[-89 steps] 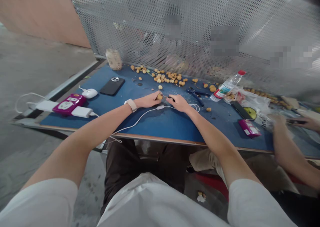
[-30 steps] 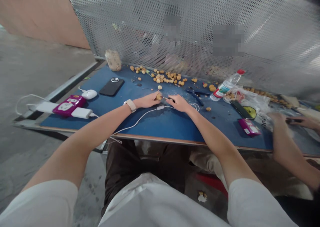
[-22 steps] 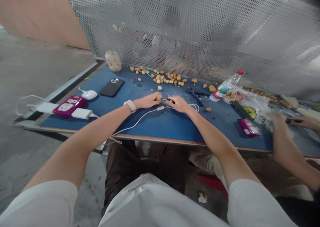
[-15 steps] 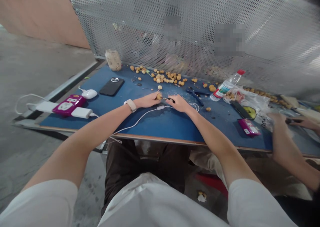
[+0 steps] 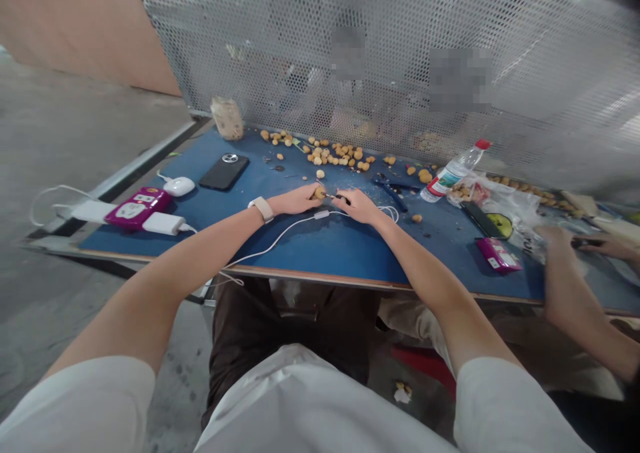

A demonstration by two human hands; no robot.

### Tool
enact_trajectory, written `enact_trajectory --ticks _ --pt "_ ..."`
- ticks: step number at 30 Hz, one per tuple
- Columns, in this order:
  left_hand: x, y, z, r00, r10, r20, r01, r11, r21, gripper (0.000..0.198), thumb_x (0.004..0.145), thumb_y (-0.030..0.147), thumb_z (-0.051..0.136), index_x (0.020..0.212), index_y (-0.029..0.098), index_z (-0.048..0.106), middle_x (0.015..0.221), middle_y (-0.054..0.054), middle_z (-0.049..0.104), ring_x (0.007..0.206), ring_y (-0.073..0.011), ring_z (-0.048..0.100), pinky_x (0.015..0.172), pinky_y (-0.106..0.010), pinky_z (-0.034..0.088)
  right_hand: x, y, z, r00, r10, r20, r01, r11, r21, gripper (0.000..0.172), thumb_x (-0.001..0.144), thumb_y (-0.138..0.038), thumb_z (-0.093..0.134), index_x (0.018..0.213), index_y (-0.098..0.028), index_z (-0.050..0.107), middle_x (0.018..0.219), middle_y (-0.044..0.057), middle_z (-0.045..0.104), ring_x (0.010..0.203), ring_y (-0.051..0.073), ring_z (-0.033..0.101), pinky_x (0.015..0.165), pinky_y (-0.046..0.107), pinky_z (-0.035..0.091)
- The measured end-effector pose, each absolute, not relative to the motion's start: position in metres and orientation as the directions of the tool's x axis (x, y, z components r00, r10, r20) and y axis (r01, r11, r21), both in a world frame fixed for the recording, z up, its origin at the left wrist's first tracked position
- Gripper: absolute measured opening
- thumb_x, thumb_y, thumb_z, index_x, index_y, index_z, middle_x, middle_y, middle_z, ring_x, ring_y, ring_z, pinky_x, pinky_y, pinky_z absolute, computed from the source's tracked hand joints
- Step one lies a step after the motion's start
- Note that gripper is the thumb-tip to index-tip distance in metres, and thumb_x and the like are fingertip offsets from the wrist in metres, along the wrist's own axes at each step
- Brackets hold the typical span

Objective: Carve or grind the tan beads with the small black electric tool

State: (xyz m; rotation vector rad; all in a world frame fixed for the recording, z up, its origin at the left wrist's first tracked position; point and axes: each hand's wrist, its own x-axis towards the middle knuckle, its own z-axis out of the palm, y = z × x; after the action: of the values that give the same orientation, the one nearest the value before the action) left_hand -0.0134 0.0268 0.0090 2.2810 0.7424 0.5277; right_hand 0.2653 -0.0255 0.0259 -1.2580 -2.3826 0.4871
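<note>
My left hand pinches a small round tan nut between its fingertips on the blue table. My right hand grips a thin metal pick with a dark handle, whose tip meets the nut. Both hands rest close together, with a white cable running beneath my right hand. Beyond them lies a scattered heap of similar tan nuts.
A black phone, white mouse and magenta-and-white charger lie left. Blue-handled pliers, a water bottle, a plastic bag and a co-worker's hands are right. A perforated metal screen stands behind.
My hands have barely moved, and the pick's tip sits slightly closer to the nut than in the oldest frame. The co-worker's hands have shifted a little.
</note>
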Motion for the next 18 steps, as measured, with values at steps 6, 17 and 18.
enact_trajectory --ticks 6,17,18 --pt "-0.0127 0.0249 0.0109 0.763 0.621 0.181 0.342 -0.624 0.703 0.018 0.102 0.037 0.063 0.114 0.024 0.060 0.108 -0.006 0.070 0.097 -0.0237 0.060 0.097 -0.040 0.052 0.2683 -0.0214 0.0225 -0.521 0.832 0.188 0.688 0.540 -0.484 0.083 0.110 -0.103 0.038 0.091 -0.025 0.060 0.080 0.007 0.066 0.086 0.027 0.061 0.080 0.037 0.039" --pt "-0.0124 0.0206 0.0156 0.766 0.624 0.158 0.365 -0.624 0.691 0.018 0.097 0.034 0.066 0.110 0.024 0.060 0.108 -0.007 0.071 0.099 -0.0250 0.062 0.099 -0.042 0.052 0.2676 -0.0216 0.0228 -0.503 0.840 0.201 0.693 0.532 -0.487 0.083 0.110 -0.103 0.036 0.089 -0.025 0.056 0.079 0.006 0.065 0.083 0.025 0.059 0.079 0.037 0.036" --pt "-0.0125 0.0202 0.0162 0.769 0.620 0.156 0.365 -0.625 0.690 0.017 0.097 0.033 0.066 0.110 0.024 0.060 0.107 -0.007 0.070 0.099 -0.0250 0.062 0.098 -0.042 0.052 0.2676 -0.0213 0.0224 -0.512 0.835 0.201 0.689 0.539 -0.486 0.083 0.110 -0.104 0.036 0.089 -0.026 0.055 0.079 0.006 0.065 0.083 0.025 0.059 0.079 0.037 0.036"
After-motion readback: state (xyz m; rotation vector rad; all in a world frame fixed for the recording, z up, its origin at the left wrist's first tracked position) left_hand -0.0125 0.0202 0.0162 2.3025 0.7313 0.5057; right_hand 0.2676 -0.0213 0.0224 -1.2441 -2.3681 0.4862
